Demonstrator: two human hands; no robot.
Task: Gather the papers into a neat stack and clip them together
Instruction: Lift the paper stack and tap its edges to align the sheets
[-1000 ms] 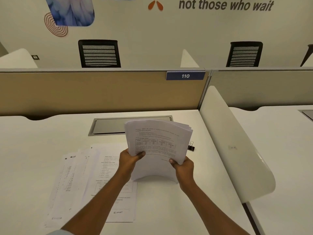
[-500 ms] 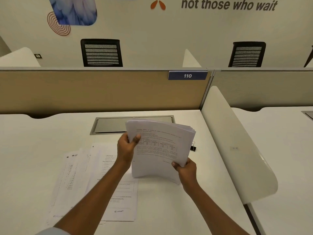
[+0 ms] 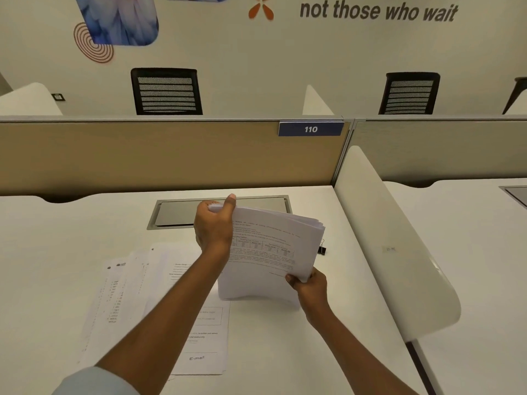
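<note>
A thick stack of printed papers [image 3: 271,252] stands tilted on its lower edge on the white desk [image 3: 57,252]. My left hand [image 3: 214,226] grips its top left corner, thumb over the front sheet. My right hand [image 3: 309,283] pinches the lower right corner. Several loose printed sheets [image 3: 137,303] lie fanned flat on the desk to the left, partly under my left forearm. A small black binder clip [image 3: 322,250] lies on the desk just behind the stack's right edge, mostly hidden by it.
A grey cable hatch [image 3: 176,213] is set into the desk behind the stack. A tan partition [image 3: 142,155] with a "110" tag closes the back. A white curved divider [image 3: 393,252] bounds the right side. Black chairs stand beyond.
My left hand slid from the stack's lower left edge up to its top left corner. The stack leaned further over to the right. My right hand kept its hold on the lower right corner.
</note>
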